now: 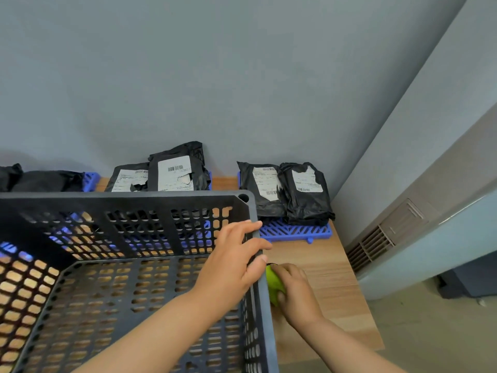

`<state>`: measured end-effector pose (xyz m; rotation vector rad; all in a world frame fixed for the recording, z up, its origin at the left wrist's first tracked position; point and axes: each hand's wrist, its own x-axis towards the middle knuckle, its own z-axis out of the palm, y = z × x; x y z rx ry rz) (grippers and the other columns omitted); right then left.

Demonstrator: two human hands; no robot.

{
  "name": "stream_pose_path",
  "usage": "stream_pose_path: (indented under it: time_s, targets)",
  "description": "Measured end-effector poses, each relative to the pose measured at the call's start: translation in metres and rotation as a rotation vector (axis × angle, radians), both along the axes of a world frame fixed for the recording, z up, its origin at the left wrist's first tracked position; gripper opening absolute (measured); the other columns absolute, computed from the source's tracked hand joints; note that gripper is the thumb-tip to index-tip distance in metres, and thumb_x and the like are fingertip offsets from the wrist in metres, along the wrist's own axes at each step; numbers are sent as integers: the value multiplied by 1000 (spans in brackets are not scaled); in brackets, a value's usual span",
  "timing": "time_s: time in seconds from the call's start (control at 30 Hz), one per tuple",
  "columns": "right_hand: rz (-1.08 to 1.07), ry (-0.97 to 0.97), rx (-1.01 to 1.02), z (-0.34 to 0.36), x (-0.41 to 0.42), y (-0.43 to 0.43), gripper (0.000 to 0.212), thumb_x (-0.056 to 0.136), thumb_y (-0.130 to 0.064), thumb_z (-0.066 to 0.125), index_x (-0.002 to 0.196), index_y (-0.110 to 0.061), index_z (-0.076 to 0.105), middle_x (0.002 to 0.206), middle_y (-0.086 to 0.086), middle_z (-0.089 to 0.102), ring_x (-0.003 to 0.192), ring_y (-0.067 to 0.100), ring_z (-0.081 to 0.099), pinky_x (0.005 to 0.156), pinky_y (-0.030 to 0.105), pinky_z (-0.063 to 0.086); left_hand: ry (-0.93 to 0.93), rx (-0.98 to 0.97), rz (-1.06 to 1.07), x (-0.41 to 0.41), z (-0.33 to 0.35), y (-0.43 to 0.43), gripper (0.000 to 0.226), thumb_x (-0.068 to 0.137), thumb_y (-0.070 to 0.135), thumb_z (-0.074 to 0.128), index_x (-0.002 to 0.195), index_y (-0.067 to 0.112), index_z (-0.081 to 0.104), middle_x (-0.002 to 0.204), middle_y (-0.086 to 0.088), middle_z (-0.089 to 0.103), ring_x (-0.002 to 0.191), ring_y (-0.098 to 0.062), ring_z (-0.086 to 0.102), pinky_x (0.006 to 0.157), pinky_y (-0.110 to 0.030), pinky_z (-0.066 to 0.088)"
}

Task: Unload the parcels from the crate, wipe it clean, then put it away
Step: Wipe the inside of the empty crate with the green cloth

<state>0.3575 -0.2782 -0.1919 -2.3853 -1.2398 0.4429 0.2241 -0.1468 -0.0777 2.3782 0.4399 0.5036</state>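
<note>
The dark grey perforated crate [121, 200] stands on the wooden table with nothing inside it. My left hand [234, 259] grips the crate's right rim, fingers curled over the edge. Just outside that wall my right hand [295, 289] holds a green cloth or sponge [274, 285] against the crate's outer side. Black parcels with white labels lie behind the crate on blue pallets: two at the middle [166, 173] and two at the right [287, 192]. More black parcels [40, 180] lie at the far left.
A blue pallet [295, 231] sits on the wooden table [328, 278] by the grey wall. To the right of the table are a unit with a vent grille [376, 246] and the floor.
</note>
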Motion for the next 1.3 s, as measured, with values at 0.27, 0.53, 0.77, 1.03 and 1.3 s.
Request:
stream_pose_path:
  time_s: [0.27, 0.53, 0.77, 1.03, 1.3]
  targets:
    - [-286, 64, 452, 85, -8, 33, 56, 72, 6, 62, 123, -15, 57, 112, -10, 53, 108, 8, 49, 92, 9, 32, 54, 1, -13, -14, 21, 14, 39, 93, 34, 51, 132, 37, 46, 141, 23, 30, 131, 7, 20, 102, -17, 28]
    - [-376, -41, 715, 171, -21, 80, 48, 72, 2, 65, 116, -16, 60, 108, -7, 55, 99, -1, 48, 84, -3, 30, 49, 6, 62, -46, 34, 51, 40, 94, 27, 50, 132, 35, 46, 138, 21, 33, 129, 5, 24, 101, -16, 30]
    - [-147, -243, 222, 172, -46, 126, 57, 81, -20, 63, 136, -14, 48, 138, 7, 43, 127, 22, 40, 105, 24, 29, 42, 39, 102, -83, 45, 85, 39, 94, 27, 51, 132, 34, 47, 139, 20, 33, 128, 6, 23, 98, -13, 26]
    - [-176, -393, -58, 171, -69, 150, 68, 88, -10, 52, 148, -27, 23, 154, 9, 21, 136, 30, 29, 110, 38, 31, 47, 14, 231, -135, 50, 137, 37, 94, 29, 50, 130, 36, 47, 137, 23, 33, 118, 14, 18, 100, -20, 37]
    - [-57, -503, 24, 155, -112, 195, 69, 90, -4, 49, 149, -23, 20, 155, 10, 20, 143, 29, 19, 117, 37, 9, 62, 1, 314, -186, 47, 173, 35, 94, 28, 51, 128, 37, 49, 132, 26, 32, 119, 12, 20, 103, -19, 32]
